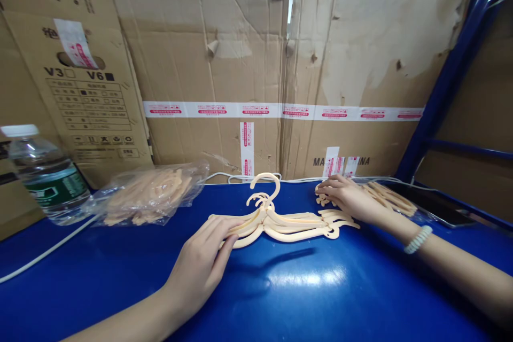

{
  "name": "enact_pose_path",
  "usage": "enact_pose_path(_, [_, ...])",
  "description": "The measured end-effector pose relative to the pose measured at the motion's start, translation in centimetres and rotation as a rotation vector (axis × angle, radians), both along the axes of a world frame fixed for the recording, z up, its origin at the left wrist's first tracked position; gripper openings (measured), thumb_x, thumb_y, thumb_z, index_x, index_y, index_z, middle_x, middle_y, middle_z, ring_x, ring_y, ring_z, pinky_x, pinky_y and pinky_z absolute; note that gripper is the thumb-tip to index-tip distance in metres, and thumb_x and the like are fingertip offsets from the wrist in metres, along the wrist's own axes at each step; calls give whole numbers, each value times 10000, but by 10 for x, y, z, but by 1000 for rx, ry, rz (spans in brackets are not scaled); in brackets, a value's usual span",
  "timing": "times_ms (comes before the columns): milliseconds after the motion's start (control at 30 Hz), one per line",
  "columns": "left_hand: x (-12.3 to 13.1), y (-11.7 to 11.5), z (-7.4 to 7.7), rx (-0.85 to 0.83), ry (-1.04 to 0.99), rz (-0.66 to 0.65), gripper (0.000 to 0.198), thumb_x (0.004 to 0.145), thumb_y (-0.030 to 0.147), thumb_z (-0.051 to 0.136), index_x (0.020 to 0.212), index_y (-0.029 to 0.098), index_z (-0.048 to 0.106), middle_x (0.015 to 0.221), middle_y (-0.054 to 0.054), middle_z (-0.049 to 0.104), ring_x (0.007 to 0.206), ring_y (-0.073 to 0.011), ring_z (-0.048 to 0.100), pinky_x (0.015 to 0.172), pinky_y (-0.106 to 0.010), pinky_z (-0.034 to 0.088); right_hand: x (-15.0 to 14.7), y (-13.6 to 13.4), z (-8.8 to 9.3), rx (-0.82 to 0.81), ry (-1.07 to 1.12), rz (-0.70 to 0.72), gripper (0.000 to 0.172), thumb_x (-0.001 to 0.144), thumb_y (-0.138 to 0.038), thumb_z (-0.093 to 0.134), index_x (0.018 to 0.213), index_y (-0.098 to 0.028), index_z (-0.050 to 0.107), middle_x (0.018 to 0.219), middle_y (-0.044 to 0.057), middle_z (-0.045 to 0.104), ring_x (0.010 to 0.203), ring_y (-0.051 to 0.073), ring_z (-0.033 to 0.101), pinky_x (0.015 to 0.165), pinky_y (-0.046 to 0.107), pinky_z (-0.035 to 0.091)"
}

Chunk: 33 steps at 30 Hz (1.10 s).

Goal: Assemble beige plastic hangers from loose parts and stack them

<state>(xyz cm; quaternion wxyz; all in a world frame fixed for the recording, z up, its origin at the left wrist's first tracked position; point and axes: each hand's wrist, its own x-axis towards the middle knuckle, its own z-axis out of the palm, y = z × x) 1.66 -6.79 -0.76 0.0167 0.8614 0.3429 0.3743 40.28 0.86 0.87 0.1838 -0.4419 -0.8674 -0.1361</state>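
Several cream plastic clothes hangers lie stacked on the blue table, their hooks pointing to the back. My left hand is closed around the left arm of the stack, thumb on the near side. My right hand reaches past the stack's right end, its fingers stretched out over a small group of cream plastic pieces. The hand partly covers these pieces, and its thumb is hidden. Just beyond its wrist lie more cream hangers.
On the left, a clear plastic bag of cream hangers lies beside a water bottle. Cardboard sheets stand along the back of the blue table. A dark flat device lies at right near a blue post. A white cable crosses the left.
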Motion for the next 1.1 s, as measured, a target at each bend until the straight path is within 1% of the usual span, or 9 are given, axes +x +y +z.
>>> enact_pose_path(167, [0,-1,1,8,-3,-9,285,994,152,402,1226,235,545,1182,-71,661,1085,-227,595,945,-383,462,1,8,-7,-47,-47,3,311,926,-203,470,1089,-263,729,1169,85,697,1115,305,559,914,473,450])
enact_pose_path(300, [0,-1,1,34,1,1,268,989,154,408,1194,227,563,1158,-76,672,1064,-230,614,927,-381,484,2,7,-7,-41,-26,29,247,930,-227,496,996,-236,733,1091,91,700,1061,273,574,920,425,454])
enact_pose_path(433, [1,-2,2,57,-23,14,231,983,160,428,1146,223,578,1105,-68,689,1030,-222,630,907,-362,503,0,3,-5,-3,27,52,214,933,-244,509,936,-220,722,1025,107,680,993,267,584,866,407,472])
enact_pose_path(533, [1,-3,3,33,-22,10,243,987,161,420,1164,219,577,1140,-78,679,1049,-221,624,903,-357,508,-1,1,-5,35,80,67,222,937,-255,505,895,-224,721,952,102,661,924,255,592,826,397,478])
enact_pose_path(700, [0,-4,4,-8,-36,6,267,991,175,407,1194,213,578,1167,-93,664,1049,-227,618,874,-355,523,-5,-4,1,150,254,46,300,959,-327,450,922,-206,722,838,105,615,806,249,578,723,385,482])
enact_pose_path(833, [0,-4,4,-20,-58,16,267,993,186,407,1189,215,586,1098,-79,676,1013,-225,623,840,-354,535,-16,-23,10,230,490,-58,342,960,-424,462,972,-181,704,779,82,626,693,223,593,632,355,488])
enact_pose_path(933, [1,-4,4,-35,-71,24,271,995,198,402,1188,221,591,1079,-77,679,1004,-228,625,831,-355,538,-31,-44,15,54,788,-104,357,929,-484,521,1024,-185,691,743,52,689,630,198,627,597,328,502])
enact_pose_path(1033, [0,-2,2,-52,-79,39,272,999,213,402,1193,227,591,1092,-79,671,1001,-228,620,834,-362,533,-46,-60,19,-234,1060,-63,374,821,-520,661,1023,-210,715,864,69,741,767,225,670,718,356,530])
enact_pose_path(1100, [-1,-2,0,-63,-90,43,269,1001,218,405,1195,229,590,1091,-77,664,1000,-225,616,832,-361,530,-53,-66,18,-345,1155,-21,402,772,-532,700,1016,-215,740,927,86,745,824,240,662,753,372,522])
